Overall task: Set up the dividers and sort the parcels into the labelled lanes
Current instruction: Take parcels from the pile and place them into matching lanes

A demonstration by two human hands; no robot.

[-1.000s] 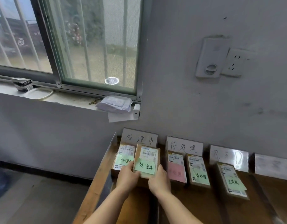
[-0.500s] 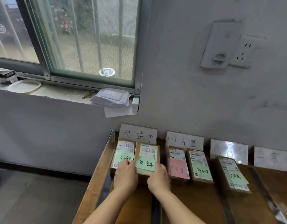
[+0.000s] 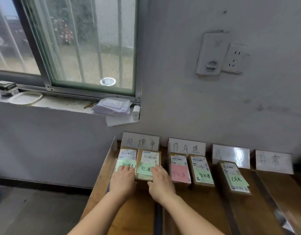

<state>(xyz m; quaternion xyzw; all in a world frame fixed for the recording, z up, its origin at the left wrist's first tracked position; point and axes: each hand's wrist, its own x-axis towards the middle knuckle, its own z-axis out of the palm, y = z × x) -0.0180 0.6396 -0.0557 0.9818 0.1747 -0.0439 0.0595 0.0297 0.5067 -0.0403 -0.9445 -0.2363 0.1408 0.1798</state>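
Note:
Two brown parcels lie side by side in the leftmost lane under its handwritten sign (image 3: pixel 140 141). My left hand (image 3: pixel 123 179) rests with straight fingers on the green note of the left parcel (image 3: pixel 126 156). My right hand (image 3: pixel 160 181) presses flat on the green note of the right parcel (image 3: pixel 148 158). The second lane, below its own sign (image 3: pixel 187 147), holds a parcel with a pink note (image 3: pixel 180 168) and one with a green note (image 3: pixel 201 170). A single parcel (image 3: pixel 233 177) lies in the third lane. Clear upright dividers (image 3: pixel 112 150) separate the lanes.
The wooden table (image 3: pixel 197 209) butts against a grey wall. Two more signs (image 3: pixel 231 156) (image 3: pixel 274 161) stand at the right; the fourth lane holds no parcel. A wipes pack (image 3: pixel 112 106) and a white charger (image 3: pixel 136 111) sit on the windowsill above.
The right parcel has gone down flat into the left lane beside the other one. Both hands slid forward onto the parcels' notes.

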